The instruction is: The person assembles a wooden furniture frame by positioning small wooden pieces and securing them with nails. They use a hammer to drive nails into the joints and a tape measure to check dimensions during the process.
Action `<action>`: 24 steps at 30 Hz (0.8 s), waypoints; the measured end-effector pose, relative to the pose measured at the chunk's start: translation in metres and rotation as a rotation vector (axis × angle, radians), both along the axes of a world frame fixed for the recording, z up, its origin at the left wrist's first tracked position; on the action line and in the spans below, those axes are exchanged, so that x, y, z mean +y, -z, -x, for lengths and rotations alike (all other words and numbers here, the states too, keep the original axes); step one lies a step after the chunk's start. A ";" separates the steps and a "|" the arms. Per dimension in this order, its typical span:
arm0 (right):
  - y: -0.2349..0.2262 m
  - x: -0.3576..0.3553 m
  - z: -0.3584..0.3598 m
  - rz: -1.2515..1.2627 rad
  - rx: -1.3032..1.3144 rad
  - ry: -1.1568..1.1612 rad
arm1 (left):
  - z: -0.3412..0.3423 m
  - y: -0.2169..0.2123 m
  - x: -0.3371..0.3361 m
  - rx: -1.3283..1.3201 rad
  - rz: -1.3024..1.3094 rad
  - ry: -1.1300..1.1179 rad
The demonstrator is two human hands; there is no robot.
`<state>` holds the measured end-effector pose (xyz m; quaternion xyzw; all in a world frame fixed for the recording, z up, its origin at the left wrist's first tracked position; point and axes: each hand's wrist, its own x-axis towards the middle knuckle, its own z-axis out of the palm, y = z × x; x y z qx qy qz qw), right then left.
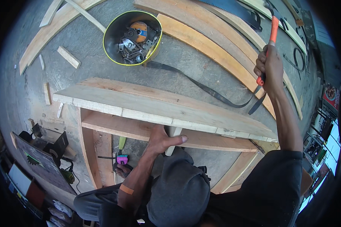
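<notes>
My right hand (269,64) is raised at the upper right, closed around the orange and black handle of a hammer (274,28); its dark head lies near the picture's edge. Below and to the left, my left hand (161,140) grips a short pale wooden piece (174,137), with the thumb laid across it. The piece stands just under the near edge of a pale plank (155,104), and its upper end is hidden there. That plank lies along the top of a wooden frame (88,151) with side posts and a reddish crosspiece (121,127).
A yellow-rimmed bucket (109,53) of metal hardware stands beyond the frame. Long boards (204,43), a black strap (201,85) and a handsaw (231,9) lie on the concrete floor. A pink tape measure (122,159) is inside the frame; a table saw (45,166) stands left.
</notes>
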<state>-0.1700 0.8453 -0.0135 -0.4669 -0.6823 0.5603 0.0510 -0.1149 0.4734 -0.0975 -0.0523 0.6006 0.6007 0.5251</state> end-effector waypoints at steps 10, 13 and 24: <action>0.004 -0.009 -0.007 0.003 -0.082 0.063 | -0.002 0.001 -0.003 0.017 -0.012 0.019; -0.007 -0.034 -0.026 -0.071 -0.548 -0.395 | 0.003 0.003 0.002 0.011 0.005 0.044; -0.026 -0.032 -0.015 0.006 -0.717 -0.742 | -0.006 0.007 0.000 0.044 -0.014 -0.017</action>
